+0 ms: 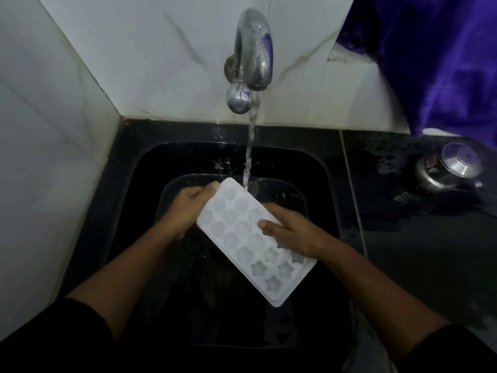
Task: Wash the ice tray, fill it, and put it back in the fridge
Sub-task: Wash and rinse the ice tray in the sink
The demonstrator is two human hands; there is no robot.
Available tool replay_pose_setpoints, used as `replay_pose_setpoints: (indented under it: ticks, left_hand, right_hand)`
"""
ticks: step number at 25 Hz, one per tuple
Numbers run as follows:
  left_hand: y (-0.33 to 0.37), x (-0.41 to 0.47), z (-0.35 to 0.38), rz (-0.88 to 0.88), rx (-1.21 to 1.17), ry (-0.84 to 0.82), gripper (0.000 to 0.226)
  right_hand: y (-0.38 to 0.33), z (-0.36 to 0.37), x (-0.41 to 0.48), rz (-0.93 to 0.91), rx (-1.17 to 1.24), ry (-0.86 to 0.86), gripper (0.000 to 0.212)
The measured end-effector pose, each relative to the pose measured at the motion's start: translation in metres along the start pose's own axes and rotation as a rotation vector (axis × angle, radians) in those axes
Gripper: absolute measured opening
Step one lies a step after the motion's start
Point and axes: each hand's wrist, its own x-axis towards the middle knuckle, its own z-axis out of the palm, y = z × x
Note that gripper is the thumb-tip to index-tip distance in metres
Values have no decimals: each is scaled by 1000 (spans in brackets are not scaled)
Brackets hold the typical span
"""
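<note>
Ice tray [243, 235], white, many small flower-shaped cells, cell side facing up. It is held in the air over the middle of the sink [134, 200], not resting on anything. It sits diagonally and tilted, with one short end toward the sink's far-left and the other toward its near-right. The far corner is right under the water stream [249, 149], and the water hits the tray edge there. There is a white blob in one cell near the near end; can't tell if it is foam or ice.

Left hand [188, 208] grips the far-left end, thumb on top at the corner, fingers curled under the tray. Right hand [291, 234] grips the right long edge, thumb lying across the cell face, other fingers wrapped over the edge. Both forearms are bare, with black sleeves [40, 343] at the bottom corners of the view.

The sink is black and square, and its floor is too dark to read. The tap [252, 47] is metal and curved, fixed to the wall above the sink's far edge, running, with a round knob [238, 99] just beside the spout. The black counter [419, 243] to the right of the sink is wet toward its far edge. A steel pot [447, 169] stands near the counter's far-right edge, well apart from the tray. Purple cloth [430, 63] hangs above the pot. White tiled wall [53, 109] on the left and behind.
</note>
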Motion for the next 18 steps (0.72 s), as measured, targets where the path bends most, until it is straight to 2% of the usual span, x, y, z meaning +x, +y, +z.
replay_pose_setpoints:
  ticks: [3,5,8,10,12,15,16,18]
  left_hand:
    - [12,-2,0,-59,205,81,59]
    - [15,2,-4,-56,256,112,63]
    - [10,1,-14,101,192,-12,53]
    - [2,-1,-11,160,146,-117,35]
    - [-1,-3,-3,118,89,-214,22]
    - [-1,-3,11,-3,-6,-396,34]
    - [0,-3,17,-38,-34,-423,36]
    - [-1,-3,31,-58,-44,-358,29]
  right_hand:
    - [-5,1,9,-45,-70,-40,30]
    - [-7,2,13,-52,-84,-42,26]
    - [-1,-1,16,-16,-124,38,16]
    - [8,-7,15,21,-166,127,22]
    - [15,-14,9,53,-178,167,27]
    - [27,-21,-5,116,-178,193,30]
    - [30,-24,-9,130,-196,199,31]
    - [32,-31,-16,147,-240,219,33]
